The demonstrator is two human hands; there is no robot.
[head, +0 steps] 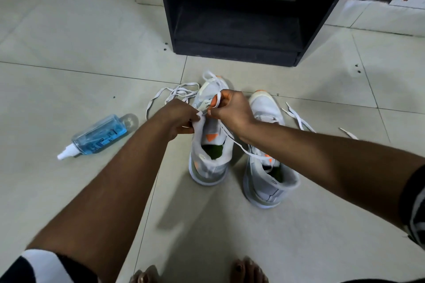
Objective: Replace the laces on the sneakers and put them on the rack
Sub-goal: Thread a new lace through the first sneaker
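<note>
On the pale tiled floor (69, 57), towards its left side, a clear plastic spray bottle of blue liquid with a white nozzle (96, 135) lies on its side, nozzle pointing to the near left. To its right, a loose flat white lace (174, 93) lies in loops on the tiles, just left of the toe of the left-hand white sneaker with orange accents and a green insole (210, 154).

That sneaker stands on its sole near the middle of the floor, toe pointing away towards the rack. The left hand (178, 119) grips the left edge of its upper beside the tongue, fingers curled round the fabric. The right hand (231, 109) pinches a second flat white lace (232, 140) between thumb and fingertips just above the eyelets; one end of this lace rises past the toe, the other runs down to the right, across the collar of the second shoe.

The right-hand matching white sneaker (268, 172) stands just beside the first, apart from it and also toe away. Further right, a third white lace (299, 119) trails over the tiles beside it, and a short white lace end (347, 133) shows beyond the right forearm.

Against the far edge of the floor stands the black wooden shoe rack (239, 30), its lower shelf open towards the sneakers. At the near edge, bare toes (249, 270) rest on the tiles.
</note>
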